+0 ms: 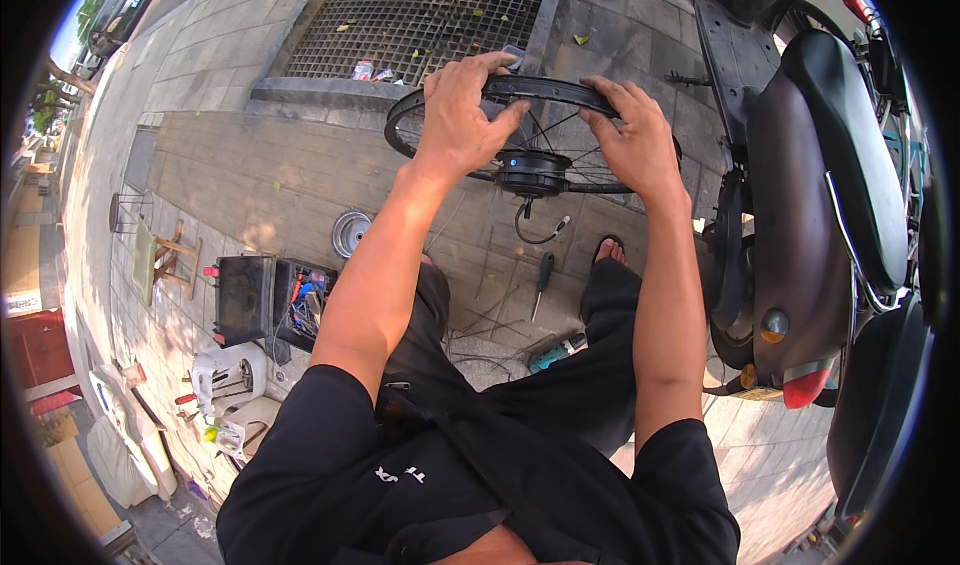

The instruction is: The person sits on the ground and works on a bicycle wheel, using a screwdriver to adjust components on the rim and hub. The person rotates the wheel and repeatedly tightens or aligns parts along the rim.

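Out in front of me, a black spoked wheel [548, 89] is held up and tilted by both my hands. My left hand [462, 117] grips the left part of its rim, thumb on the near side. Opposite it, my right hand [634, 137] is closed around the right part, with the thumb inside the rim. A round black hub motor [533, 174] sits at the wheel's middle. From the hub hangs a short black cable [537, 237] with a light-coloured connector. On the paving below lies a screwdriver [543, 283] with a dark green handle.
An electric scooter [800, 180] stands close on my right. Left of my legs are an open toolbox [246, 300], a round silver metal part [350, 233], a white container [228, 377] and a wooden stool [175, 258]. A teal power tool [557, 354] lies between my legs. Ahead is a tree grate [420, 27].
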Motion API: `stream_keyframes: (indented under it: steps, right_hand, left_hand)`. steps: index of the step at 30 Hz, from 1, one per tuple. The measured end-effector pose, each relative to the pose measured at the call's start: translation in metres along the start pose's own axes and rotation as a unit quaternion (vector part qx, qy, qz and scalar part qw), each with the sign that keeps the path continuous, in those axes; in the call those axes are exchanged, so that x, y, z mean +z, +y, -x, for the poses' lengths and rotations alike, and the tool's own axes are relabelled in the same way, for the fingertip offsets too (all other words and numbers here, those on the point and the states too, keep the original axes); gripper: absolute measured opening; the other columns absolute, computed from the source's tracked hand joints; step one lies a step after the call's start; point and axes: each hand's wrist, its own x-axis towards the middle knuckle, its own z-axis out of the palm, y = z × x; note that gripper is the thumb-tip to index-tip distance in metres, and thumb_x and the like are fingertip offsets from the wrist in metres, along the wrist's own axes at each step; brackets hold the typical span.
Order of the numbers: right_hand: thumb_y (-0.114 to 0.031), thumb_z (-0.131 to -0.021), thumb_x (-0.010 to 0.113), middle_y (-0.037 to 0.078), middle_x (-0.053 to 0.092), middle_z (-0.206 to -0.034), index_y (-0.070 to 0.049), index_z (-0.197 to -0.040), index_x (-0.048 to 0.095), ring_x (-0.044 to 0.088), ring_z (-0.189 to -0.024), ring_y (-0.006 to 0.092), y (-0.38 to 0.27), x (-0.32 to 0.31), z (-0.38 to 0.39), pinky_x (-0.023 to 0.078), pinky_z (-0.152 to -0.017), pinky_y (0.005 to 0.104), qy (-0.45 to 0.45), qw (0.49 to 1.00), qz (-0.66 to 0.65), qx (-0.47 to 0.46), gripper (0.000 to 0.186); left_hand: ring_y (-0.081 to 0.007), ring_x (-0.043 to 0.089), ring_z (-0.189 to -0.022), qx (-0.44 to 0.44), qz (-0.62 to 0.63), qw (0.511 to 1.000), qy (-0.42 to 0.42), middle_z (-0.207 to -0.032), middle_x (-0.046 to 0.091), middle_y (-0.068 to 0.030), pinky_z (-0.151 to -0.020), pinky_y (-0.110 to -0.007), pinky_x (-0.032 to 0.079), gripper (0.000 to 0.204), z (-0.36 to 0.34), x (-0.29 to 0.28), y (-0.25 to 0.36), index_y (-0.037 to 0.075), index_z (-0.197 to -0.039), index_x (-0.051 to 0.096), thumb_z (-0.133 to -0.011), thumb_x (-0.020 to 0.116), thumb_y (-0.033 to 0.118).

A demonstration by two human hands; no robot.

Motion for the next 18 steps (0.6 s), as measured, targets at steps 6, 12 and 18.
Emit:
stream_keyframes:
  steps: [6,12,18]
  right_hand:
    - [-0.016,-0.092,0.074,0.009,0.071,-0.105,-0.013,-0.127,0.074,0.064,-0.103,0.0334,0.000,0.003,-0.002,0.051,-0.092,0.0438,0.009,1.000,0.002,-0.016,0.035]
    - [-0.019,-0.091,0.075,0.010,0.072,-0.106,-0.012,-0.128,0.074,0.067,-0.105,0.0327,0.010,0.012,-0.007,0.051,-0.096,0.0427,0.025,0.999,0.010,-0.037,0.038]
    - [-0.024,-0.090,0.077,0.011,0.074,-0.115,-0.012,-0.133,0.072,0.067,-0.113,0.0319,0.015,0.017,-0.022,0.049,-0.103,0.0425,0.076,0.986,0.060,-0.137,0.044]
  left_hand:
    - [-0.0251,0.067,-0.101,0.086,-0.109,0.986,0.091,-0.111,0.072,-0.0008,-0.093,-0.042,0.044,0.047,-0.002,0.024,-0.005,0.017,-0.116,0.075,-0.077,0.091,0.037]
    - [-0.0196,0.068,-0.095,0.191,-0.168,0.953,0.163,-0.105,0.072,0.0047,-0.085,-0.038,0.046,0.045,-0.011,0.043,-0.017,0.020,-0.114,0.076,-0.076,0.091,0.038]
    - [-0.0180,0.069,-0.095,0.151,-0.191,0.954,0.177,-0.105,0.075,0.0070,-0.083,-0.037,0.047,0.042,-0.018,0.045,-0.032,0.023,-0.108,0.079,-0.071,0.094,0.035]
